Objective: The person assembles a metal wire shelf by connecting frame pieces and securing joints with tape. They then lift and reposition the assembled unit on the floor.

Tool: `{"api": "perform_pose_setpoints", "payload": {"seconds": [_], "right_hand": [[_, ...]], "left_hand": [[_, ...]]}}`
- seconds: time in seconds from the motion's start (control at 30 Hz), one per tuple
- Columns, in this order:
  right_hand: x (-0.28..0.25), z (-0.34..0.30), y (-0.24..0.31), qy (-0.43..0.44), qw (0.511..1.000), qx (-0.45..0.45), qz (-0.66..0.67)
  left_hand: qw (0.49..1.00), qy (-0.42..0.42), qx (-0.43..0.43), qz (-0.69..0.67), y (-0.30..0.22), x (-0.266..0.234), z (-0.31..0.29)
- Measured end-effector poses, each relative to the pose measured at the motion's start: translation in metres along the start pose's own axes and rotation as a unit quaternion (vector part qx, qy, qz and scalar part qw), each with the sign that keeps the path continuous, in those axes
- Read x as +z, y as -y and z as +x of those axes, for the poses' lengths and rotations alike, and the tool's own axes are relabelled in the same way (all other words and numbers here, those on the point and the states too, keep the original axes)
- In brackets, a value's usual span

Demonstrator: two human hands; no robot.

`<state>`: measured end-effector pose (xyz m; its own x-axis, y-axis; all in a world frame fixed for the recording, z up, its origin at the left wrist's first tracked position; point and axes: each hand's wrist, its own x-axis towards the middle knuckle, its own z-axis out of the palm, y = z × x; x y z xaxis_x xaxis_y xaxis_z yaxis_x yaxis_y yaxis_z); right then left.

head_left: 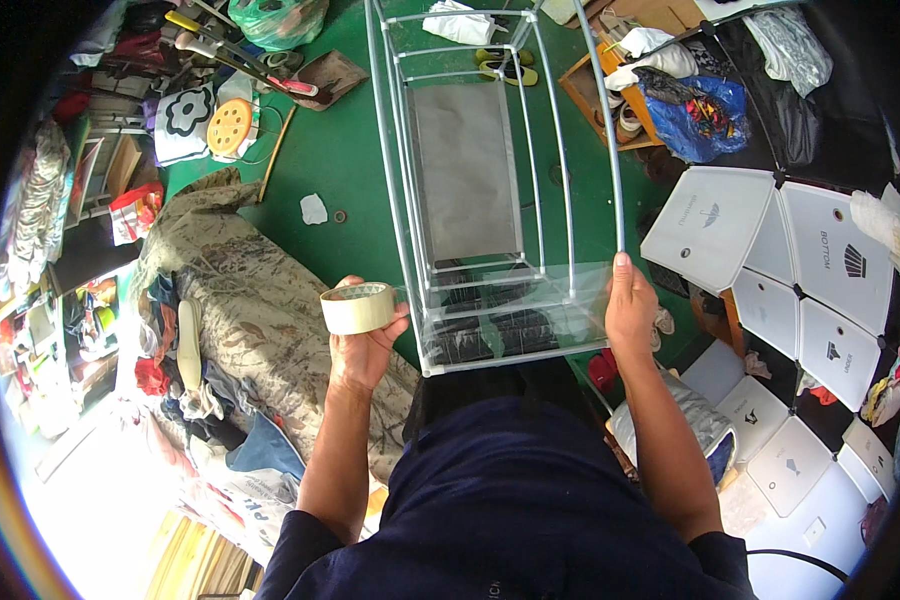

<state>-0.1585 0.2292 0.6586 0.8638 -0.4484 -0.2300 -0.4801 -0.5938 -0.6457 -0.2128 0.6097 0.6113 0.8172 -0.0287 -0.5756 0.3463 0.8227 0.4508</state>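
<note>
A roll of clear tape [358,314] is gripped in my left hand [362,357], its fingers bent around the lower side of the roll. My right hand [631,310] is closed on the near right corner of a rack frame of thin grey tubes [616,195], thumb up along the rail. The frame stretches away from me, with a grey fabric panel [465,170] inside it. Clear film [588,290] crosses the frame's near end between my hands. Whether it joins the tape roll, I cannot tell.
Camouflage cloth [260,290] covers a heap on the left. White cube-cabinet panels [710,225] stand at the right. Beyond the frame lie yellow-green shoes [510,72] and a dustpan [332,80] on the green floor [310,150]. A blue bag [695,120] sits at the far right.
</note>
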Motion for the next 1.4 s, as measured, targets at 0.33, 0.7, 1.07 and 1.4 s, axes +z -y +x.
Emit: {"api": "perform_pose_setpoints", "payload": {"seconds": [0.33,0.7,1.07,1.4], "right_hand": [[-0.002,-0.001,0.001,0.007,1.000,0.008,0.003],[-0.004,0.001,0.002,0.009,1.000,-0.015,-0.020],[-0.014,-0.003,0.017,-0.073,0.969,-0.228,-0.063],[0.030,-0.074,0.194,0.269,0.826,-0.494,0.040]], "left_hand": [[1.000,0.008,0.010,0.004,-0.004,0.012,-0.006],[0.991,0.012,0.073,0.107,-0.014,0.031,-0.018],[0.940,-0.055,0.135,0.307,-0.020,0.062,-0.033],[0.900,-0.080,0.194,0.381,-0.013,0.077,-0.040]]}}
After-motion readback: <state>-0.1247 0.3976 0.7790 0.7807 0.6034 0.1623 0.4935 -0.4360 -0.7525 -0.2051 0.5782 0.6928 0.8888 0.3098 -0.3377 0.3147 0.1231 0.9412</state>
